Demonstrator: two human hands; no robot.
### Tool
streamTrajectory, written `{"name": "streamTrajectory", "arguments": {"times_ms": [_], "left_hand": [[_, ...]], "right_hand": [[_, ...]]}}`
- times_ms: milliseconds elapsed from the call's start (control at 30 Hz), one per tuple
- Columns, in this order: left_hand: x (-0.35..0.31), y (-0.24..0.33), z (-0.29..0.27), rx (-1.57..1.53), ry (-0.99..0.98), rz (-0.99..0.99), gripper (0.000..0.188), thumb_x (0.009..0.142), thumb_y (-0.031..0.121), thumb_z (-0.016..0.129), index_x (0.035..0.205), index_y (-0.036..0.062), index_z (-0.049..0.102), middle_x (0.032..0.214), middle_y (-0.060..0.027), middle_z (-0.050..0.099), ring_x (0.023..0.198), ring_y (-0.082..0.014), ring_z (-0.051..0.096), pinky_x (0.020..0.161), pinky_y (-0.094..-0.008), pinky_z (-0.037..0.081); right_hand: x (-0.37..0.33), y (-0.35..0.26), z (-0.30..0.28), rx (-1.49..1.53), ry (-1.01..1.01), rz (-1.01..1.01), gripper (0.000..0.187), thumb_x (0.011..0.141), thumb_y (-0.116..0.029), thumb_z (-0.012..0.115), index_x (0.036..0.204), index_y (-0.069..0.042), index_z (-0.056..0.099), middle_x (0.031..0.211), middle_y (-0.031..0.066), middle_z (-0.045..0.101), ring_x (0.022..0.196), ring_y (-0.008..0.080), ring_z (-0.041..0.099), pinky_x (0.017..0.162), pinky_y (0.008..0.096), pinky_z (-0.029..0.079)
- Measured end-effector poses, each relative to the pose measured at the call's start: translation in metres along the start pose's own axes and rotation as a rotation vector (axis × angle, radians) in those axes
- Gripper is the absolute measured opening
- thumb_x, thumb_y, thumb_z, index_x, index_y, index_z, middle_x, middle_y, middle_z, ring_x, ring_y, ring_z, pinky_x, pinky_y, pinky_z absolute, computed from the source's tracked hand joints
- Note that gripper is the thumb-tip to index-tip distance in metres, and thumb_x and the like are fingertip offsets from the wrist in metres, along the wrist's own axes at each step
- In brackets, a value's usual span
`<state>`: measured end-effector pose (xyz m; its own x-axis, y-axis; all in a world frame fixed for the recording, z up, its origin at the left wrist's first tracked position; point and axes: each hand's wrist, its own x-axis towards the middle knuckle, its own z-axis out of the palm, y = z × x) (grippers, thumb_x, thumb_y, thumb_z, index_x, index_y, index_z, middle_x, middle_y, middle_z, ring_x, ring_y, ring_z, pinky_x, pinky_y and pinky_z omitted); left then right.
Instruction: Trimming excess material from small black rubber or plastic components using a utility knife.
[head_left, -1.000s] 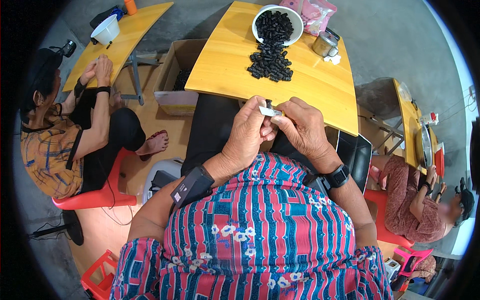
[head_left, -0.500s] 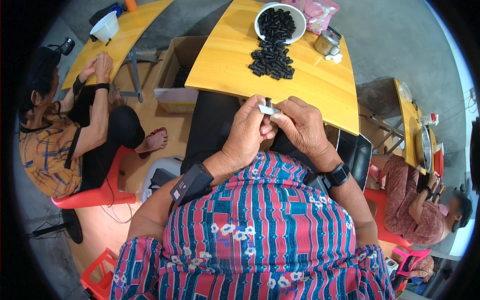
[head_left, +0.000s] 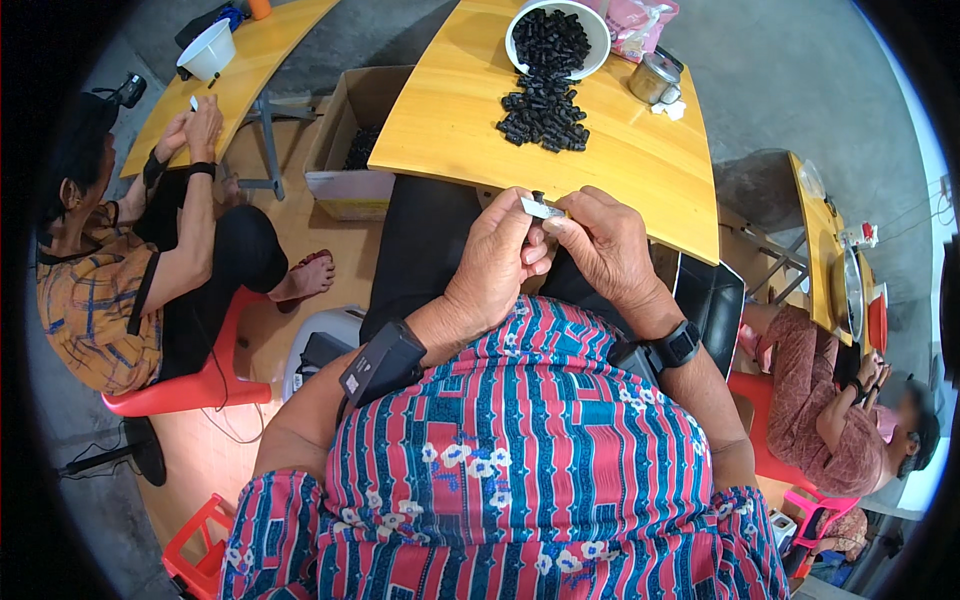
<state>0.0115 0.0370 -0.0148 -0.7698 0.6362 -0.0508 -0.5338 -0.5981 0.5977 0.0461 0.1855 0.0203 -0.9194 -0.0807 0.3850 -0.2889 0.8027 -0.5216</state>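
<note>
Just in front of the yellow table's near edge, my two hands meet at chest height. My left hand (head_left: pixel 488 258) is closed, thumb and fingers pinching a small black part (head_left: pixel 538 196) whose end sticks up between the hands. My right hand (head_left: pixel 615 245) grips a short, flat, pale metal blade (head_left: pixel 540 208) with a slanted end, pointing left across the black part. Fingers hide most of the part and the blade's rear end. Beyond my hands, a heap of small black parts (head_left: pixel 545 115) spills from a tipped white tub (head_left: pixel 600 50).
The yellow table (head_left: pixel 440 130) also bears a glass jar (head_left: pixel 655 78), crumpled white tissue (head_left: pixel 672 109) and a pink bag (head_left: pixel 635 28). An open cardboard box (head_left: pixel 345 185) stands left of it. Co-workers sit at tables on both sides, one on a red stool (head_left: pixel 220 370).
The blade has tilted slightly and shifted a little right across the black part. My hands stay pinched together in nearly the same place. The left co-worker's hands now show a small white piece.
</note>
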Motion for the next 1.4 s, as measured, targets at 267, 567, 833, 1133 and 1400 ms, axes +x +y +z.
{"name": "streamTrajectory", "arguments": {"times_ms": [267,567,833,1133,1400], "left_hand": [[0.001,-0.002,-0.008,0.005,-0.12,0.01,0.021,0.1,0.028,0.038,0.11,0.0117,0.048,0.085,0.004,0.043,0.07,-0.0045,0.035,0.062,-0.021,0.034],[0.003,-0.003,-0.011,0.026,-0.056,-0.017,0.023,0.1,0.03,0.04,0.11,0.0118,0.049,0.08,0.0053,0.041,0.068,-0.0039,0.034,0.059,-0.0201,0.033],[0.002,0.0,-0.01,-0.031,-0.064,-0.044,0.024,0.1,0.032,0.04,0.107,0.0121,0.05,0.076,0.0049,0.039,0.065,-0.0051,0.034,0.058,-0.0206,0.031],[0.004,0.001,-0.01,-0.017,-0.024,-0.045,0.023,0.1,0.032,0.039,0.102,0.0113,0.05,0.077,0.0046,0.041,0.065,-0.0046,0.035,0.058,-0.0206,0.032],[0.006,-0.002,-0.016,-0.006,-0.014,-0.02,0.027,0.101,0.032,0.037,0.11,0.0101,0.05,0.085,0.0047,0.046,0.065,-0.0036,0.036,0.06,-0.0208,0.034]], "right_hand": [[0.0,-0.001,-0.001,-0.013,-0.029,0.007,0.022,0.084,-0.029,0.062,0.085,-0.008,0.065,0.07,0.0111,0.056,0.066,0.0311,0.058,0.058,0.038,0.047],[-0.001,0.0,0.0,-0.009,-0.028,0.032,0.022,0.084,-0.03,0.062,0.084,-0.008,0.065,0.069,0.0109,0.056,0.065,0.0307,0.058,0.058,0.0384,0.046],[0.002,0.0,-0.004,0.039,-0.027,0.053,0.021,0.086,-0.025,0.061,0.087,-0.004,0.064,0.071,0.0112,0.057,0.066,0.0295,0.058,0.06,0.0349,0.046],[0.001,-0.008,-0.004,0.387,0.098,0.074,0.024,0.078,-0.01,0.068,0.101,-0.004,0.065,0.076,0.0112,0.061,0.072,0.0232,0.061,0.066,0.0295,0.047],[0.005,-0.006,-0.001,0.016,0.021,-0.142,0.039,0.065,-0.006,0.07,0.103,-0.009,0.067,0.072,0.0092,0.06,0.064,0.0256,0.062,0.059,0.0325,0.05]]}}
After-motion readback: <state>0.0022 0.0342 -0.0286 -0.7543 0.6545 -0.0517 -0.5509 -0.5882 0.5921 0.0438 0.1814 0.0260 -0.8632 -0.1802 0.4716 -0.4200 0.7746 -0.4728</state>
